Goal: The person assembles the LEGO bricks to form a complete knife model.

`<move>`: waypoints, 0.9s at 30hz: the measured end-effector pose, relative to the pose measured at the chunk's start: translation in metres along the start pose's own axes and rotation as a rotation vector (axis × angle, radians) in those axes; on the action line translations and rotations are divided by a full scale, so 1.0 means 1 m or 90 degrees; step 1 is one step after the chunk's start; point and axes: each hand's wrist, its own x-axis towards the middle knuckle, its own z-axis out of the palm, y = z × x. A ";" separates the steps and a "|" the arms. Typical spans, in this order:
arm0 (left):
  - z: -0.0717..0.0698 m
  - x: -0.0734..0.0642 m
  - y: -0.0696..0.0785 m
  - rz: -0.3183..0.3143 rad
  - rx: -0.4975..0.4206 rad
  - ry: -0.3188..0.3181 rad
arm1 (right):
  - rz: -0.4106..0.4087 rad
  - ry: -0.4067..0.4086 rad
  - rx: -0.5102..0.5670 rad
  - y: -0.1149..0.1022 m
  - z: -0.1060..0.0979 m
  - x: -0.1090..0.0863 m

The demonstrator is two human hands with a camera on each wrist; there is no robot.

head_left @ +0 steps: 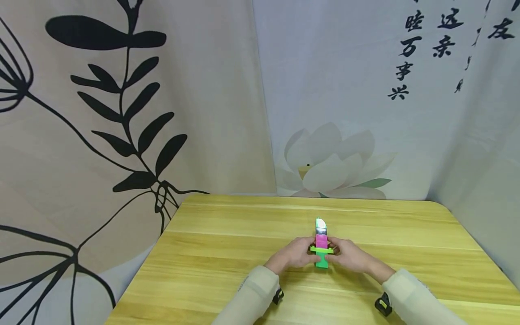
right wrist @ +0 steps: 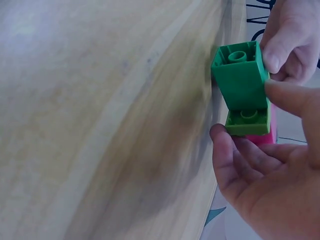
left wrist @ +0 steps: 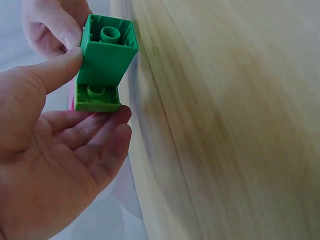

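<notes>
A stack of toy building bricks stands between both hands in the head view. A green brick (head_left: 322, 262) is at its near end, then a lime plate (head_left: 322, 249), a pink brick (head_left: 322, 241) and a pale, round-topped piece (head_left: 321, 224). My left hand (head_left: 299, 252) pinches the stack from the left, thumb on the green brick and fingers at the lime plate. From the right, my right hand (head_left: 349, 255) grips it the same way. Both wrist views show the hollow underside of the green brick (left wrist: 104, 65) and the open bottom of the lime plate (right wrist: 247, 127).
A wooden table (head_left: 227, 234) spreads under the hands, its far edge against a patterned curtain (head_left: 219, 99). Black plants are printed on the left, a pale lotus (head_left: 333, 162) and dark characters on the right. A small black device (head_left: 383, 304) sits at the right wrist.
</notes>
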 end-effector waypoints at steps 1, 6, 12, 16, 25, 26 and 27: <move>0.000 0.000 0.000 -0.002 0.003 -0.001 | 0.000 0.000 0.000 0.000 0.000 0.000; 0.000 0.000 -0.001 -0.019 0.014 -0.001 | -0.001 -0.001 -0.001 0.002 0.002 0.000; 0.000 0.000 0.000 -0.038 0.013 -0.005 | -0.017 -0.007 0.004 0.002 0.002 0.001; 0.000 0.001 0.000 -0.048 0.010 -0.009 | -0.021 -0.018 0.006 0.001 0.002 0.002; -0.004 0.000 -0.001 -0.063 -0.009 -0.016 | -0.017 -0.039 0.018 -0.001 0.001 0.003; -0.004 0.000 -0.001 -0.061 -0.009 -0.017 | -0.021 -0.039 0.018 -0.001 0.001 0.003; -0.005 0.000 -0.001 -0.061 -0.008 -0.018 | -0.024 -0.039 0.021 -0.001 0.001 0.004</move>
